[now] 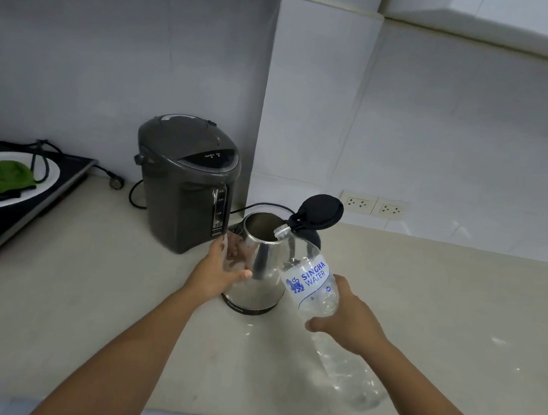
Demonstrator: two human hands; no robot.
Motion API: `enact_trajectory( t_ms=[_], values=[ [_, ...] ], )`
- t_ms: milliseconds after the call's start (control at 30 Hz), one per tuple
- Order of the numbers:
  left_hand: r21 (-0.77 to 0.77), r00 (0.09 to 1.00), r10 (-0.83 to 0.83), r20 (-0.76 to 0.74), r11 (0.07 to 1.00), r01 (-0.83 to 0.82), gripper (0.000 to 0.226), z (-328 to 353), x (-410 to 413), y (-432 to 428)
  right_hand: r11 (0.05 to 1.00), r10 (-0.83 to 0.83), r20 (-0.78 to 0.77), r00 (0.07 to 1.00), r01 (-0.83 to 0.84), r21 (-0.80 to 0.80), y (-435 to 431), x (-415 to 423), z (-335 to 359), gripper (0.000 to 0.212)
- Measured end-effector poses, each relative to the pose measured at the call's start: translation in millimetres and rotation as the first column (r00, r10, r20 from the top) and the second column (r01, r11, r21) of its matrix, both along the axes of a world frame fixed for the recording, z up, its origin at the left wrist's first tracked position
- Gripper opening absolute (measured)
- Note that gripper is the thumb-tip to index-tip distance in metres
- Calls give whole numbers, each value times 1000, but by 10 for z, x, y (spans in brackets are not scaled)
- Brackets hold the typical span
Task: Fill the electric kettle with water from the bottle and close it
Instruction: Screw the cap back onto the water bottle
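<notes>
A steel electric kettle (259, 260) stands on the beige counter (81, 304), its black lid (322, 211) flipped up and open. My left hand (218, 269) grips the kettle's left side. My right hand (352, 320) holds a clear plastic water bottle (314, 288) with blue lettering, tilted neck-down. The bottle's uncapped mouth (281, 231) rests at the kettle's rim. The bottle's base points back toward me, below my right wrist.
A dark grey hot-water dispenser (186, 182) stands just left of and behind the kettle. An induction hob (4, 226) at the far left carries a white plate (50, 180) with a green cloth and a cable. Wall sockets (373, 205) sit behind on the right.
</notes>
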State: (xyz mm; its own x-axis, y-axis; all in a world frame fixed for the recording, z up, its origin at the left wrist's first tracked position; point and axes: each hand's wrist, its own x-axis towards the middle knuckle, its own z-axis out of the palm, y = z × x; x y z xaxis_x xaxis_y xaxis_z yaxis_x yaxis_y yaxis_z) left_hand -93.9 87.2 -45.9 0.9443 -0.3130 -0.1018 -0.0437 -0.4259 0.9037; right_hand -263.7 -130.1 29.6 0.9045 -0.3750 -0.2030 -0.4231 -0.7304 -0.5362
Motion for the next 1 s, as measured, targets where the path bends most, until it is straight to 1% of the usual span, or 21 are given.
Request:
enact_trajectory(
  t_ms=[33,67,100,167,267,400,433,500,567,633,700,767,833,900,1000],
  values=[
    [112,1000,-2,8,994,1,106,-85,-10,101,999,3,29,1000,-5,46,46,-23,-38,87],
    [239,999,6,36,971,-14,101,-167,-9,201,995,4,59,998,-9,95,81,-34,-63,85],
    [356,998,19,55,934,-37,92,-245,-25,332,989,6,81,997,-18,149,135,-33,-97,83],
    [490,997,0,74,871,-36,72,-385,-55,536,973,-6,143,990,-27,229,228,-38,-130,81],
    [568,998,-53,41,822,20,60,-590,-105,767,947,-2,201,980,-62,316,420,29,-176,78],
    [684,986,-139,90,729,40,58,-719,-176,886,902,-3,262,965,-110,418,702,186,-255,79],
    [714,982,-154,108,700,31,55,-714,-169,889,894,7,274,962,-129,429,773,235,-270,80],
    [751,977,-166,131,661,12,40,-676,-143,916,882,20,285,958,-151,447,911,351,-323,81],
    [745,982,-136,130,667,-6,31,-613,-105,992,868,29,301,953,-174,466,1063,471,-361,83],
    [691,987,-72,145,721,-49,32,-507,-47,1124,853,43,328,944,-206,480,1231,620,-389,84],
    [616,980,-5,198,778,-120,35,-338,52,1277,835,44,351,935,-227,502,1406,804,-424,83],
    [555,966,37,255,813,-177,37,-119,191,1424,818,23,369,929,-230,527,1581,1024,-489,85],
    [503,948,77,309,833,-232,39,123,324,1547,805,4,382,924,-229,547,1753,1230,-522,86],
    [440,924,121,364,851,-285,41,329,434,1647,807,-8,401,916,-231,544,1911,1409,-535,82],
    [358,883,148,445,875,-327,39,557,548,1762,808,-5,455,891,-264,526,2100,1663,-584,80]
  ],
)
